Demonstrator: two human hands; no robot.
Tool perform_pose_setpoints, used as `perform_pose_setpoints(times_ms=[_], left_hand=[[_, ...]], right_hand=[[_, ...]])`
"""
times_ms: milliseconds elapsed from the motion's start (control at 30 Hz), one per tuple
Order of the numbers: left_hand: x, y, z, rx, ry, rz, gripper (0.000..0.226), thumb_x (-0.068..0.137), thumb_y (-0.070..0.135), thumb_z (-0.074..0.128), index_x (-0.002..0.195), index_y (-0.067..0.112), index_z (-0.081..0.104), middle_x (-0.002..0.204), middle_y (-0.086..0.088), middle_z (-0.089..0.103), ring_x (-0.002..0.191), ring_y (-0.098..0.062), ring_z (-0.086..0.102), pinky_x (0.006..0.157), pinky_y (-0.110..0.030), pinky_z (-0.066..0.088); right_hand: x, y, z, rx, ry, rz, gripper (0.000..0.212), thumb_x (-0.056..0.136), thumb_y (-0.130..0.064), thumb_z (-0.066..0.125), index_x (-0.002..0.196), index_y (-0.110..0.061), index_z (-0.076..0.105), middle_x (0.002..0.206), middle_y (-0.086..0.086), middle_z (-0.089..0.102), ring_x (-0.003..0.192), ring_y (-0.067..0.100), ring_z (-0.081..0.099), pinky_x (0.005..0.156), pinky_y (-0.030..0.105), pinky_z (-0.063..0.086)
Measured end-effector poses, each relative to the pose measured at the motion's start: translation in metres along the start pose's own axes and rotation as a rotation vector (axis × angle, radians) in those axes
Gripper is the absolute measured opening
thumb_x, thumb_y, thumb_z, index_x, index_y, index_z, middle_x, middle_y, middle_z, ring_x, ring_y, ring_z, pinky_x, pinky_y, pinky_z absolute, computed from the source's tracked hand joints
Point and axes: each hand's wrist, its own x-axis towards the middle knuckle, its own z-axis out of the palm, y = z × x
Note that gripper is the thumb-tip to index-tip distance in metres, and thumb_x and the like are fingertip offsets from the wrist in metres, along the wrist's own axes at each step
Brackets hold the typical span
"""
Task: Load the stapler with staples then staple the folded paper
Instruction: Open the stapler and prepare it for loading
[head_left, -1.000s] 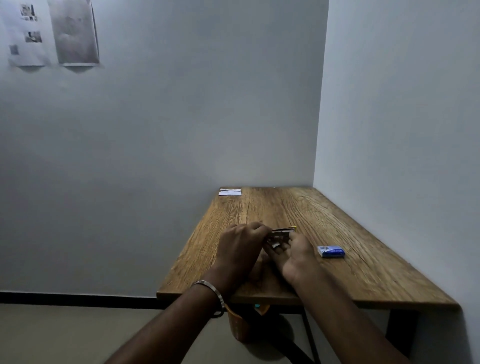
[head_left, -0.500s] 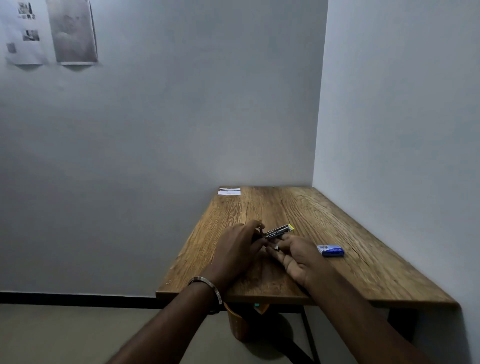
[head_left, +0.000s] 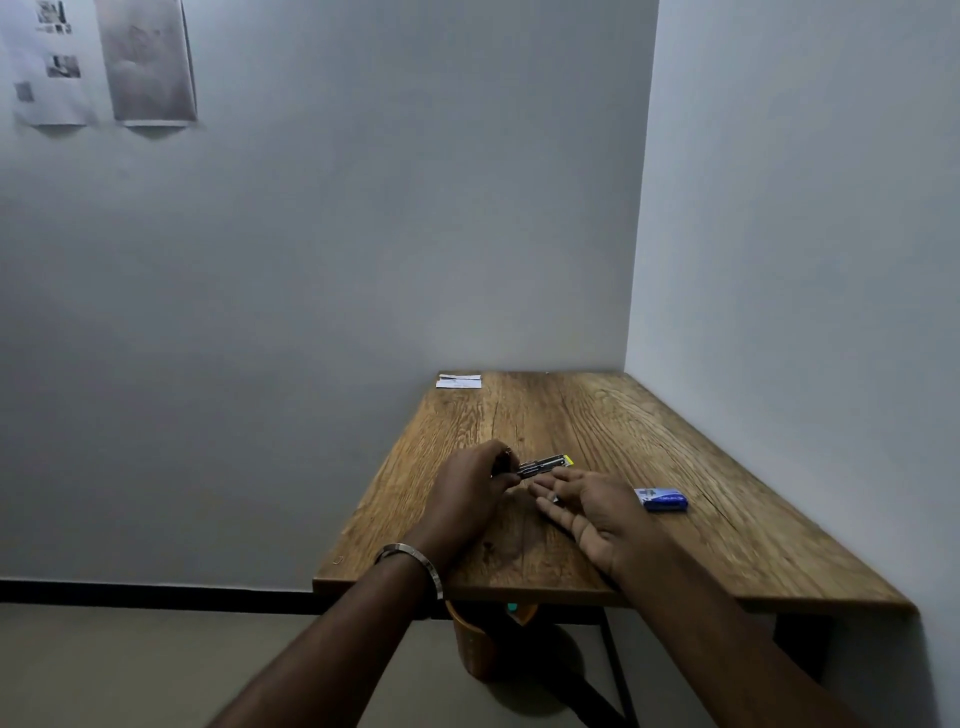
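From the head camera, a brown wooden table (head_left: 649, 431) with wavy grain lines is sitting in the corner of two plain grey walls. Everything below is placed from this table.

Near the middle of the table top, the left hand (head_left: 470, 491) is curling around the back end of a small metal stapler (head_left: 545, 464). The fingers are closing on it, so that end is hiding under them. The stapler is thin and long, dark and shiny, with a little yellow tip pointing toward the far side of the table. It is hard to tell if the stapler is lying flat or is lifted a bit.

Just beside it, toward the right wall side, the right hand (head_left: 587, 512) is lying palm up with its fingers spread wide and gripping nothing. A tiny pale bit is showing near the fingertips (head_left: 545, 488), but it is too small to make out.

A small blue box of staples (head_left: 661, 499) is lying on the table just past the right hand, toward the right wall. Its shape is flat and boxy, and its print is too blurry to read.

The folded paper (head_left: 459, 381) is lying white and flat at the far left corner of the table, well apart from the hands.

A shiny metal bangle (head_left: 415, 558) is ringing the left wrist at the near edge of the table. Something orange (head_left: 470, 644) is peeking out under the table, mostly hidden.
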Motion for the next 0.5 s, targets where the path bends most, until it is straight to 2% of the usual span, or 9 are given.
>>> perform_pose_setpoints(times_ms=[100,200,333,500], left_hand=[[-0.0001,0.0003,0.0002,-0.006,-0.017,0.008,0.020,0.089,0.018,0.069,0.109,0.016,0.069,0.105,0.000,0.072,0.094,-0.012,0.065,0.082,-0.034,0.057],[0.0003,0.0013,0.0002,-0.016,-0.028,0.016,0.020,0.089,0.018,0.069,0.109,0.015,0.069,0.105,0.000,0.072,0.094,-0.011,0.065,0.081,-0.029,0.056],[0.0011,0.0003,0.0008,-0.020,-0.078,0.037,0.018,0.091,0.020,0.067,0.108,0.016,0.069,0.104,0.001,0.072,0.091,-0.008,0.064,0.074,-0.015,0.050],[0.0018,-0.0006,0.0011,-0.003,-0.113,0.047,0.018,0.089,0.022,0.069,0.106,0.016,0.070,0.105,0.001,0.067,0.093,-0.012,0.061,0.080,-0.028,0.053]], right_hand=[[0.0001,0.0007,-0.0022,0.025,0.009,-0.010,0.036,0.093,0.020,0.039,0.126,0.011,0.051,0.119,0.029,0.062,0.106,0.033,0.065,0.086,0.039,0.053],[0.0005,0.0016,-0.0035,0.055,0.011,-0.026,0.027,0.095,0.015,0.046,0.120,0.009,0.054,0.109,0.027,0.065,0.102,0.031,0.069,0.078,0.036,0.057],[-0.0011,0.0013,-0.0045,0.067,0.000,-0.043,0.023,0.093,0.012,0.054,0.115,0.004,0.056,0.102,0.026,0.070,0.089,0.028,0.074,0.070,0.032,0.061],[-0.0035,0.0025,-0.0041,0.070,-0.008,-0.080,0.023,0.089,0.014,0.058,0.111,0.005,0.058,0.100,0.026,0.070,0.077,0.025,0.076,0.061,0.028,0.062]])
